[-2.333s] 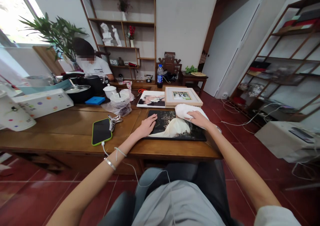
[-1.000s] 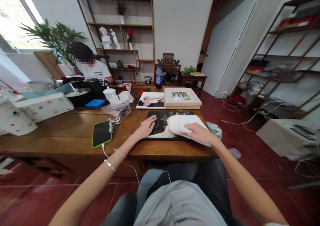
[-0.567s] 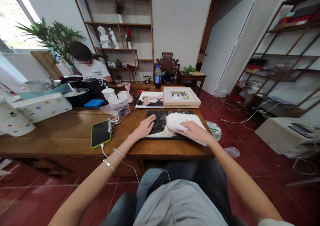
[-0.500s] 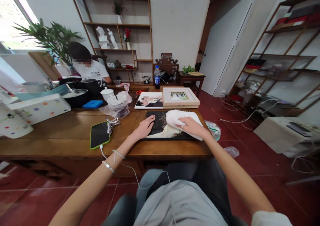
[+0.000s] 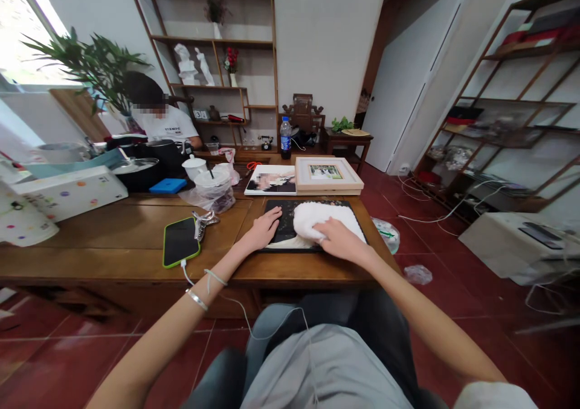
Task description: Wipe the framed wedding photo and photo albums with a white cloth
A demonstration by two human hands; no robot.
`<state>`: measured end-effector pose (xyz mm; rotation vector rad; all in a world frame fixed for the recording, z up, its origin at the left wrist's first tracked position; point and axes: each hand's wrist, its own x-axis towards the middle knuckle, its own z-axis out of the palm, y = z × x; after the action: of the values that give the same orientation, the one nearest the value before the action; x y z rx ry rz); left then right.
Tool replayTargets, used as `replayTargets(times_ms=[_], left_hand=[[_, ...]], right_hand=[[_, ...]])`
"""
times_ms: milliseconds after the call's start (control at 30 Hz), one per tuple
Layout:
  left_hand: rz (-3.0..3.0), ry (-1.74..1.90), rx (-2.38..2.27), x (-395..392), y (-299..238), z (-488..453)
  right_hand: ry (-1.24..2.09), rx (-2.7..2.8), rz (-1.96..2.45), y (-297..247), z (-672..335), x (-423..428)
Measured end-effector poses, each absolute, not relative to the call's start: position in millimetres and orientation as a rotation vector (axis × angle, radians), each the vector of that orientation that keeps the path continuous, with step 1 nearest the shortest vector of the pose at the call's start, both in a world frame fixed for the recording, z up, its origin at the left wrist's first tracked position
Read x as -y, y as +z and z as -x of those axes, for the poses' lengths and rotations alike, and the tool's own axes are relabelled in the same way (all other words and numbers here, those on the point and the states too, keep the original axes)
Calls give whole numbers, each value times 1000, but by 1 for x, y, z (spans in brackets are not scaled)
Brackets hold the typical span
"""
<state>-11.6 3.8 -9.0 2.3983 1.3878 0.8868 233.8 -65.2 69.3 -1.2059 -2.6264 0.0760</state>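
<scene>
A dark picture panel (image 5: 284, 228) with a pale figure in its lower part lies flat near the table's front edge. My left hand (image 5: 264, 228) rests on the panel's left side, fingers stretched out and holding nothing. Across the panel's right half lies a white cloth (image 5: 338, 217), bunched at its left end. My right hand (image 5: 339, 236) grips this cloth from above and presses it on the panel; its fingertips partly sink into the fabric. Much of the picture is hidden under the cloth.
Behind the panel lie a framed photo (image 5: 329, 175) and a flat photo print (image 5: 270, 179). A phone (image 5: 181, 242) on a cable, a lidded cup in plastic (image 5: 211, 182) and a blue box (image 5: 168, 186) stand left. A bottle (image 5: 285, 138) stands behind. Another person (image 5: 165, 125) sits far left.
My right hand and the cloth have slid left over the panel, covering more of its middle. My left hand stays in place.
</scene>
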Motion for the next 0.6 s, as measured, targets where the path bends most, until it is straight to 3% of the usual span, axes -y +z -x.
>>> replayTargets(times_ms=[233, 600], left_hand=[[-2404, 860, -1395, -1, -6, 11], [-2385, 886, -1390, -4, -10, 11]], right_hand=[[137, 2709, 1086, 65, -234, 115], [320, 2524, 1089, 75, -232, 1]])
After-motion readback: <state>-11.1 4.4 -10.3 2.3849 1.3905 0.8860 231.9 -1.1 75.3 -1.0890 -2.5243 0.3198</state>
